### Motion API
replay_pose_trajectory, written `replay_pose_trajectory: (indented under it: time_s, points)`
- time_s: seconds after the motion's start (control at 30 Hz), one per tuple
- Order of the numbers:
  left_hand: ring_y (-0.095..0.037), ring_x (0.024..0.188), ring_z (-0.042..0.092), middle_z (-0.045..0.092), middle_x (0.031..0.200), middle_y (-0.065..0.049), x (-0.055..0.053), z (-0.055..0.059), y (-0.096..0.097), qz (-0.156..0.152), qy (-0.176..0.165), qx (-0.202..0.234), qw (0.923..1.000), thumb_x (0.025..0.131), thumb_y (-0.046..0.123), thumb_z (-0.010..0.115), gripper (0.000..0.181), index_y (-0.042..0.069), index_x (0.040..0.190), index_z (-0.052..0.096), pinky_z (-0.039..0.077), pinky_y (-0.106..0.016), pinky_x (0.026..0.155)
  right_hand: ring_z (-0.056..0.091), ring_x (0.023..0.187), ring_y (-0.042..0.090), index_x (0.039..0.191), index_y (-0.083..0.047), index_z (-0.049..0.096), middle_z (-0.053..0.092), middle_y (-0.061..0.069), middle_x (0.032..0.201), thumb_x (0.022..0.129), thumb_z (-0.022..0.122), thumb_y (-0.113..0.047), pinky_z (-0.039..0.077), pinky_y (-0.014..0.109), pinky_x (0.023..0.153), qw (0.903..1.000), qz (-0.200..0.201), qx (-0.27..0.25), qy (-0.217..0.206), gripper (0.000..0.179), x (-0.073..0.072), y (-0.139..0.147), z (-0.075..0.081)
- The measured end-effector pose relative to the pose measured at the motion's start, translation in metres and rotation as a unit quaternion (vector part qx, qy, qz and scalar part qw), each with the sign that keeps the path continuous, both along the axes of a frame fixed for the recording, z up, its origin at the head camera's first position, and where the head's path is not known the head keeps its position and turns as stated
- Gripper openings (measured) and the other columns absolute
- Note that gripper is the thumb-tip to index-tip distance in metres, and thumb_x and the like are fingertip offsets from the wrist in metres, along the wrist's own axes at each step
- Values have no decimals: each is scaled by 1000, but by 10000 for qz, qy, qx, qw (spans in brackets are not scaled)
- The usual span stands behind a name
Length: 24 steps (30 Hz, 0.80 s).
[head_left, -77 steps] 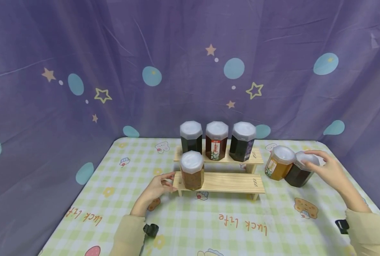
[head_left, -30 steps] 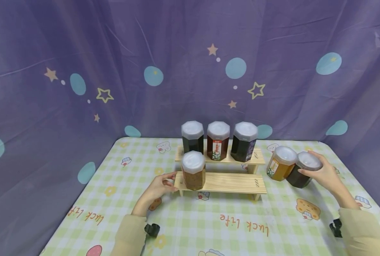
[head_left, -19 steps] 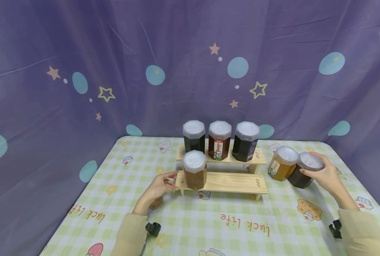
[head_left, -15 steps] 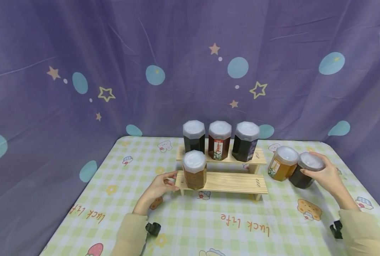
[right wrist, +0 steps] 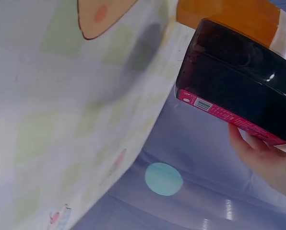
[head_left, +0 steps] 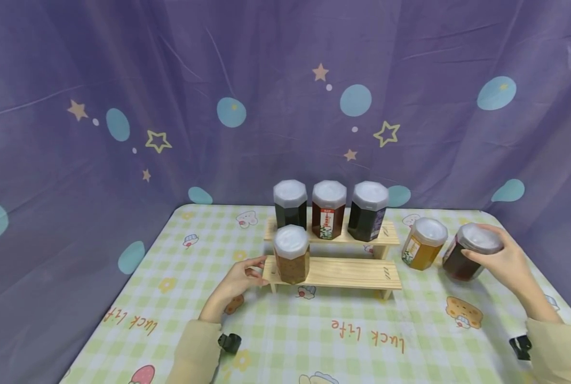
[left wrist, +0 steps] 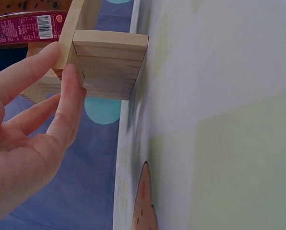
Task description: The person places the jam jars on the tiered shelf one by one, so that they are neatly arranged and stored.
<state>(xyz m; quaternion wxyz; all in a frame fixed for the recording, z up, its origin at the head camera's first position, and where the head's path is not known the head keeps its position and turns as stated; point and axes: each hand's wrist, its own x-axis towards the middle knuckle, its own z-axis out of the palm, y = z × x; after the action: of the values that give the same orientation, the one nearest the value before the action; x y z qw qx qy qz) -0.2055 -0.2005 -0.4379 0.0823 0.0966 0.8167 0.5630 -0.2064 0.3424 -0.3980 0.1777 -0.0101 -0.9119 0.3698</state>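
On the right, my right hand [head_left: 506, 261] grips a dark jar [head_left: 460, 263] around its white lid, fingers behind and thumb in front. In the right wrist view this jar [right wrist: 239, 81] shows a pink label with a barcode, the hand partly hidden behind it. My left hand [head_left: 237, 280] pinches the left end of the lower board of a two-tier wooden shelf [head_left: 348, 272]. In the left wrist view the thumb [left wrist: 49, 51] lies on one face of the board and fingers on the other. A brown jar [head_left: 292, 264] stands at that board's left end.
Three dark jars with white lids, including a reddish one [head_left: 327, 218], stand along the upper board [head_left: 388, 234]. An amber jar [head_left: 422, 250] stands on the checked tablecloth [head_left: 362, 314], between the shelf and my right hand. A purple curtain [head_left: 266, 64] hangs behind the table.
My right hand has gone from fingers at the dark jar's lid to a grip on it, and has shifted the jar right, away from the amber jar. The left hand keeps its place.
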Motion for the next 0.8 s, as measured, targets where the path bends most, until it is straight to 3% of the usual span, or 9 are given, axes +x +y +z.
replay_pose_trajectory:
  time_s: [0.13,0.57,0.8]
  points:
    - [-16,76,55,50,110,-19,0,-1,-1,14,-4,-20,10000,73,2,69,62,-5,128,42,44,-25,63,31,80,-12,132,-19,40,46,25,112,72,73,-30,33,20,58,9999,-63,93,25,69,6,-3,7]
    - [-16,77,55,50,110,-19,0,0,-1,28,3,-29,10000,73,2,69,61,-5,128,42,45,-25,64,33,81,-8,131,-20,40,45,29,113,71,74,-28,32,18,56,9999,-45,88,100,69,27,-20,29]
    - [-17,77,55,49,111,-20,1,3,1,29,-34,11,10000,74,2,68,61,-5,128,42,45,-27,64,36,73,-11,131,-19,40,48,22,107,71,74,-27,34,17,52,9998,76,147,134,70,37,-37,43]
